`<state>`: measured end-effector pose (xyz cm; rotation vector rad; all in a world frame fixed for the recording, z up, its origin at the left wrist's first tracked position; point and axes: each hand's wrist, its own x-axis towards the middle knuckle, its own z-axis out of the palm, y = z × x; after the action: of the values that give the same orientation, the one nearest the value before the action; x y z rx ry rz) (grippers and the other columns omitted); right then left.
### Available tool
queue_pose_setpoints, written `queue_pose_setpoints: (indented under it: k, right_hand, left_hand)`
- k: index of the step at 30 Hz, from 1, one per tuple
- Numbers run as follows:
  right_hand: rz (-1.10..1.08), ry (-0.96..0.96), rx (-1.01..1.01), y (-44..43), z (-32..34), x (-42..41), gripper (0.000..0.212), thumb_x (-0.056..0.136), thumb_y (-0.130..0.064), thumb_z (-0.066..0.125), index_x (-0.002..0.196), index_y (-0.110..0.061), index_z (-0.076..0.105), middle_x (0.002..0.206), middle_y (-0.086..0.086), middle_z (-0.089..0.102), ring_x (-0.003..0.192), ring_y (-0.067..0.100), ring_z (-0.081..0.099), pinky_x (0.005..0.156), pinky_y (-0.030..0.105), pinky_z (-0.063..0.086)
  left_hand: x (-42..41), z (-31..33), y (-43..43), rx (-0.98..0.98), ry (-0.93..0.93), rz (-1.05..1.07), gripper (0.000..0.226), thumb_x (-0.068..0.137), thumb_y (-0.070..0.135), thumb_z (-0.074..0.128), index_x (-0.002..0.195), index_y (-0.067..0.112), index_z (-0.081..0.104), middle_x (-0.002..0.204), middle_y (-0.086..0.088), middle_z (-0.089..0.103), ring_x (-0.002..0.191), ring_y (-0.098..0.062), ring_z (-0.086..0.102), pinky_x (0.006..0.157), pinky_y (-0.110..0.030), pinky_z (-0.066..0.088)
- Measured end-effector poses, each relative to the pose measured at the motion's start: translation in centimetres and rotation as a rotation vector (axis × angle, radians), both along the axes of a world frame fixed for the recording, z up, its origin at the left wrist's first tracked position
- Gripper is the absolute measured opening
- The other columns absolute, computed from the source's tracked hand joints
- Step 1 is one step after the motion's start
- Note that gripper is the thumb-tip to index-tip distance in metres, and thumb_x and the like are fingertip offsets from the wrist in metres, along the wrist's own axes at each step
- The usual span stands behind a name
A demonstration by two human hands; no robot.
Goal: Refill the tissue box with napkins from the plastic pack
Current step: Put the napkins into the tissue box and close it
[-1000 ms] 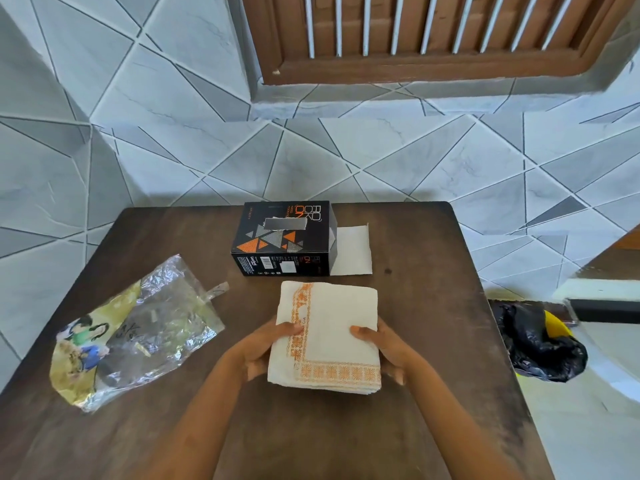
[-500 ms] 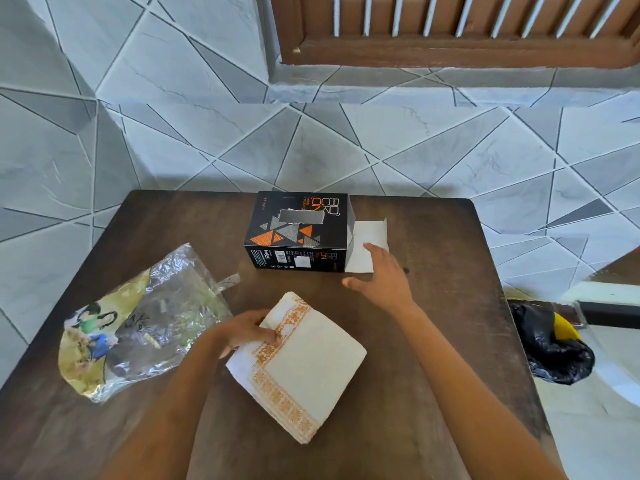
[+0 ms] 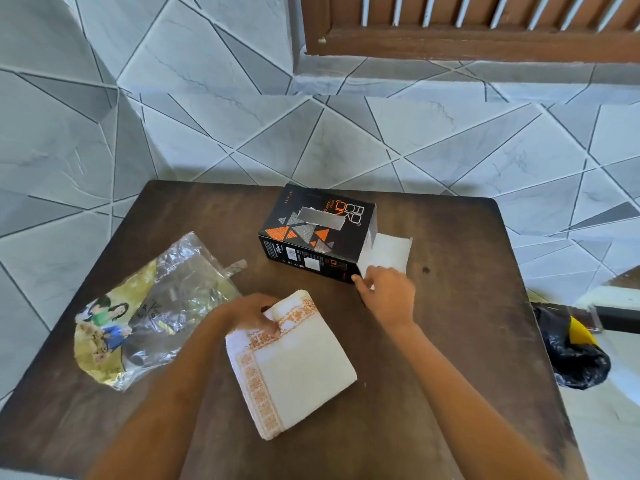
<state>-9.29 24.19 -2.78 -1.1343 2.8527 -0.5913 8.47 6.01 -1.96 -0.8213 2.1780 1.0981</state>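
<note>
A black tissue box (image 3: 317, 239) with orange and grey triangles lies on the brown table (image 3: 450, 306), its right end open with a white flap (image 3: 389, 252) folded out flat. My right hand (image 3: 388, 294) rests at the box's near right corner, fingers touching the flap's edge. A stack of white napkins (image 3: 294, 365) with an orange patterned border lies turned at an angle in front of me. My left hand (image 3: 251, 315) pinches the stack's far left corner. The empty clear plastic pack (image 3: 149, 313) with a yellow printed picture lies crumpled to the left.
A grey tiled wall rises behind the table, with a brown wooden window frame (image 3: 467, 36) above. A black plastic bag (image 3: 571, 355) with something yellow in it sits on the floor past the table's right edge.
My right hand left the napkin stack and reached to the box's open end. The left hand turned the stack clockwise and holds its corner. The box sits slightly rotated.
</note>
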Motion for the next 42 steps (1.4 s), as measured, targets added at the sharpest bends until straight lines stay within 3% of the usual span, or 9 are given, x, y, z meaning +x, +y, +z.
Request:
queue_pose_setpoints:
  k: [5,11,15,19,22,29,33,38,42]
  right_hand:
    - [0.123,-0.175,0.031,-1.2,0.6,5.6,0.033,0.088,-0.037,0.052,0.064,-0.015,0.048,0.076,0.011,0.067,0.066,0.024,0.052,0.053,0.025,0.027]
    - [0.218,-0.428,-0.015,-1.5,0.5,5.6,0.032,0.09,-0.036,0.051,0.082,-0.009,0.067,0.087,0.008,0.071,0.079,0.023,0.062,0.063,0.026,0.041]
    - [-0.145,-0.291,-0.332,0.3,0.6,3.1,0.017,0.083,-0.032,0.062,0.084,-0.016,0.059,0.084,0.0,0.064,0.072,0.015,0.057,0.057,0.022,0.037]
    - [-0.151,-0.445,-0.164,-0.6,0.1,-0.8,0.09,0.071,-0.038,0.076,0.14,-0.015,0.023,0.147,0.011,0.03,0.131,0.029,0.036,0.1,0.044,0.042]
    - [-0.024,-0.626,-0.148,-2.2,-0.6,-2.5,0.106,0.07,-0.035,0.077,0.145,-0.021,0.004,0.156,0.006,0.014,0.14,0.03,0.023,0.111,0.051,0.029]
    - [-0.134,-0.472,-0.299,-3.2,-1.1,-4.1,0.043,0.086,-0.023,0.057,0.125,-0.011,0.041,0.114,0.013,0.063,0.099,0.027,0.061,0.087,0.043,0.051]
    - [-0.174,-0.285,-0.321,-1.0,0.4,-4.7,0.028,0.092,-0.017,0.046,0.118,-0.006,0.053,0.065,0.001,0.053,0.053,0.009,0.047,0.052,0.019,0.036]
    - [-0.207,-0.13,-0.442,2.8,6.0,-6.2,0.017,0.083,-0.009,0.051,0.089,-0.007,0.067,0.07,0.012,0.067,0.062,0.028,0.059,0.057,0.029,0.045]
    - [-0.133,-0.373,-0.522,6.0,11.0,-7.6,0.016,0.083,-0.008,0.056,0.084,-0.007,0.071,0.078,0.0,0.066,0.065,0.005,0.056,0.055,0.005,0.039]
  left_hand:
    - [-0.1,1.1,0.9,-0.245,0.057,-0.085,0.062,0.077,0.021,0.07,0.134,0.016,0.046,0.133,-0.005,0.055,0.119,-0.022,0.052,0.1,-0.032,0.038]
    - [-0.4,2.1,3.8,-0.171,0.356,0.251,0.078,0.079,0.037,0.069,0.142,0.013,0.03,0.15,-0.006,0.035,0.135,-0.023,0.036,0.109,-0.036,0.031]
    - [-2.4,1.2,5.3,-0.206,0.331,0.435,0.11,0.066,0.063,0.067,0.147,0.02,0.006,0.154,-0.008,0.025,0.14,-0.03,0.028,0.112,-0.051,0.03]
    - [-5.0,0.7,7.1,-0.336,0.269,0.51,0.12,0.064,0.067,0.066,0.147,0.015,-0.004,0.153,-0.011,0.028,0.138,-0.034,0.03,0.114,-0.052,0.026]
    - [-6.4,0.8,7.9,-0.449,0.259,0.496,0.116,0.068,0.063,0.065,0.147,0.012,-0.003,0.155,-0.011,0.023,0.142,-0.033,0.022,0.116,-0.049,0.013]
    - [-9.2,1.0,7.6,-0.34,0.341,0.677,0.098,0.081,0.038,0.066,0.147,0.013,-0.002,0.15,-0.012,0.033,0.129,-0.033,0.043,0.104,-0.044,0.041]
    - [-9.8,2.0,7.4,-0.394,0.435,0.685,0.068,0.087,0.015,0.058,0.144,0.014,0.021,0.124,-0.013,0.059,0.1,-0.027,0.062,0.089,-0.037,0.054]
    - [-10.9,7.6,5.1,-0.424,0.542,0.425,0.026,0.079,0.011,0.06,0.105,0.009,0.064,0.1,-0.01,0.069,0.09,-0.025,0.062,0.078,-0.031,0.046]
    - [-12.5,13.5,2.7,-0.488,0.395,0.028,0.034,0.079,0.016,0.067,0.111,0.006,0.066,0.107,-0.006,0.066,0.1,-0.023,0.06,0.083,-0.027,0.042]
